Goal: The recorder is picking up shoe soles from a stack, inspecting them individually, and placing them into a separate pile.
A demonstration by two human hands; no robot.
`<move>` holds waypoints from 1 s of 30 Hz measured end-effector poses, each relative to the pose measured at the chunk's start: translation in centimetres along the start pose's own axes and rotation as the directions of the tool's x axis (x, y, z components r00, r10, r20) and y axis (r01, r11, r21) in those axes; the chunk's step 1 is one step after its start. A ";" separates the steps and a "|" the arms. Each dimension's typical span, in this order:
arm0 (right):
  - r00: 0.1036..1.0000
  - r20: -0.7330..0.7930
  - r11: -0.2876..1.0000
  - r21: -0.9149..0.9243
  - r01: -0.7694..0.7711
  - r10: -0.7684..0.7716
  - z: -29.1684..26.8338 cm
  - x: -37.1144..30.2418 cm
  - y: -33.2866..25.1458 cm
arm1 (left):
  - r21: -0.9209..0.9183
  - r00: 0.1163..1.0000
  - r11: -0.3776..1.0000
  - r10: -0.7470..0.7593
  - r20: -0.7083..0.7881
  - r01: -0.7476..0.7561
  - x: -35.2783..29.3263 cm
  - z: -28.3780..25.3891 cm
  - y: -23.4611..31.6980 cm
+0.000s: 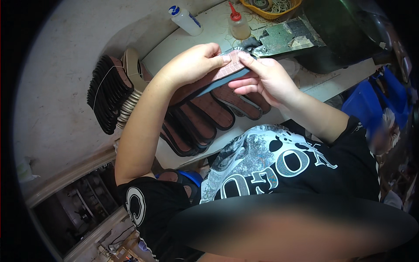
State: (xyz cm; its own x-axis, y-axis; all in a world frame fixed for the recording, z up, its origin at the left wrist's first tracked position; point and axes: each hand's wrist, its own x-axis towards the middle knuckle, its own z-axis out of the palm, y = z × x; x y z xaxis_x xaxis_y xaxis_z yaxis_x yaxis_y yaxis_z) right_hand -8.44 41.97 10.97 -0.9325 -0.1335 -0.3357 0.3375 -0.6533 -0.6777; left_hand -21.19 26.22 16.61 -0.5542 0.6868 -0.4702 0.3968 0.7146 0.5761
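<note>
Between both hands is a shoe sole (234,64) with a pinkish-brown patterned face, a dark edge and a blue-grey underside. My left hand (198,63) is closed on it, the thumb pressing on the upper face. My right hand (271,81) pinches the far end between thumb and fingers; the lower fingers curl beneath. Below the hands, several brown soles with dark rims (203,124) lie overlapping on the white tabletop (174,48). A grey-rimmed sole (238,102) is among them.
Bundles of black soles (109,89) and beige soles (130,74) stand at the left by the wall. A white bottle (187,21), a red-tipped squeeze bottle (238,26) and a yellow basket (273,14) sit at the back. A green metal plate (288,37) adjoins a dark machine (349,35).
</note>
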 end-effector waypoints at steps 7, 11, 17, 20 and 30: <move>1.000 -0.003 0.998 -0.054 -0.011 0.011 -0.5 0.1 -0.3 | -0.148 0.996 0.986 -0.070 0.046 0.076 -0.2 0.9 0.2; 1.000 0.017 0.997 -0.071 -0.012 0.013 -0.6 0.2 -0.5 | -0.327 0.989 0.933 -0.144 0.047 0.151 -0.6 1.8 0.1; 0.999 0.041 0.996 -0.088 -0.004 0.008 -1.2 0.4 -0.5 | -0.468 0.972 0.852 -0.192 0.134 0.233 -0.7 2.1 1.1; 0.997 0.056 0.992 -0.114 -0.048 0.055 -1.4 0.1 -1.3 | -0.553 0.953 0.776 -0.239 0.186 0.302 -1.1 1.9 2.2; 0.950 0.082 0.891 -0.379 -0.251 0.302 -2.6 -7.0 -2.4 | -0.605 0.975 0.765 -0.186 0.124 0.223 0.1 2.5 0.1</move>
State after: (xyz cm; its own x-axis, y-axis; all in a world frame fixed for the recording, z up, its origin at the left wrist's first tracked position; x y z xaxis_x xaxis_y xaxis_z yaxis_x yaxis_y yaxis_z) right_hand -2.41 46.42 13.21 -0.7944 -0.3848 -0.4700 0.5832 -0.2665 -0.7674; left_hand -19.37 26.72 14.92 -0.5228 0.5533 -0.6484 -0.2624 0.6193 0.7400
